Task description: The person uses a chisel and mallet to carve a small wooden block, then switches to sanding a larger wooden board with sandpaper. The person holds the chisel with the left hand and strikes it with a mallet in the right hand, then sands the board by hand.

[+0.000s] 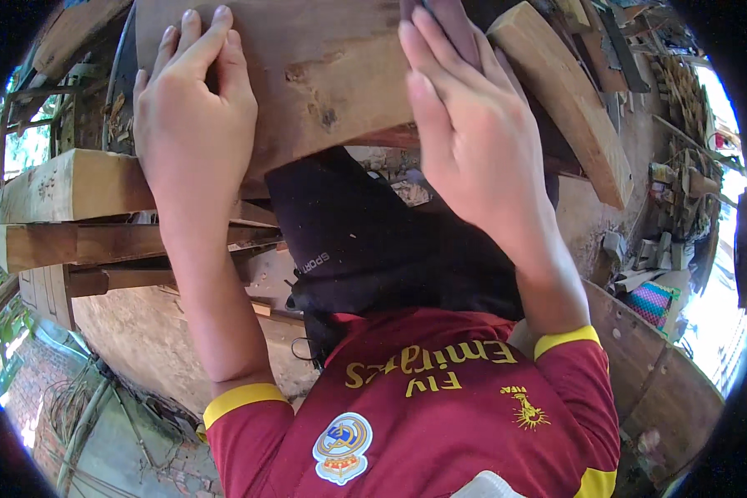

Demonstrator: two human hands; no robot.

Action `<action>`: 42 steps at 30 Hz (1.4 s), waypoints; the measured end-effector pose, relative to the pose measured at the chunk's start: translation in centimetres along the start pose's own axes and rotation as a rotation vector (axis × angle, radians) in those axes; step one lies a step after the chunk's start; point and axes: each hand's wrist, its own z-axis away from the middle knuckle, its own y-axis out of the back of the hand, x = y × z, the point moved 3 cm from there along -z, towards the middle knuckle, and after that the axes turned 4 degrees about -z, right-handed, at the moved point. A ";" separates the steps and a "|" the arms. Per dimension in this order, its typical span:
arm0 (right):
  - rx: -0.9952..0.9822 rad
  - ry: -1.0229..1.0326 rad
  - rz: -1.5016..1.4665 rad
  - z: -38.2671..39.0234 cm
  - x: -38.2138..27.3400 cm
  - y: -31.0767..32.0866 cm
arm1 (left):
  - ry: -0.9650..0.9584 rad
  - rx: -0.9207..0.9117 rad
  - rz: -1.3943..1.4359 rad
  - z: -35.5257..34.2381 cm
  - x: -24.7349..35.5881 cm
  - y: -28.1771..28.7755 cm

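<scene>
A wide brown wooden board [340, 66] lies at the top of the view, with a rough pitted patch near its front edge. My left hand [195, 104] rests flat on the board's left part, fingers stretched out and holding nothing. At the right side of the board, my right hand [481, 124] grips a dark brown flat piece [456, 29] that looks like a folded sheet. Its fingers lie along this piece, and the thumb is to the left. The piece's far end is cut off by the top of the picture.
Thick wooden beams [50, 195] are stacked at the left, beside my left forearm. Another heavy plank [568, 100] slants down just right of my right hand. Scrap wood [681, 116] piles up at the far right, near a colourful woven piece [649, 304]. My legs are below the board.
</scene>
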 end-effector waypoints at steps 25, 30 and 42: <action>-0.131 0.098 -0.028 1.5 -5.0 -0.9 | -0.005 0.002 0.027 -0.4 0.1 -0.2; -0.047 0.072 0.153 -1.7 -2.3 -1.7 | 0.039 0.011 0.073 0.0 0.0 0.0; -0.072 0.213 -0.058 0.5 -5.0 -2.9 | -0.056 0.016 0.027 0.2 -0.8 -0.4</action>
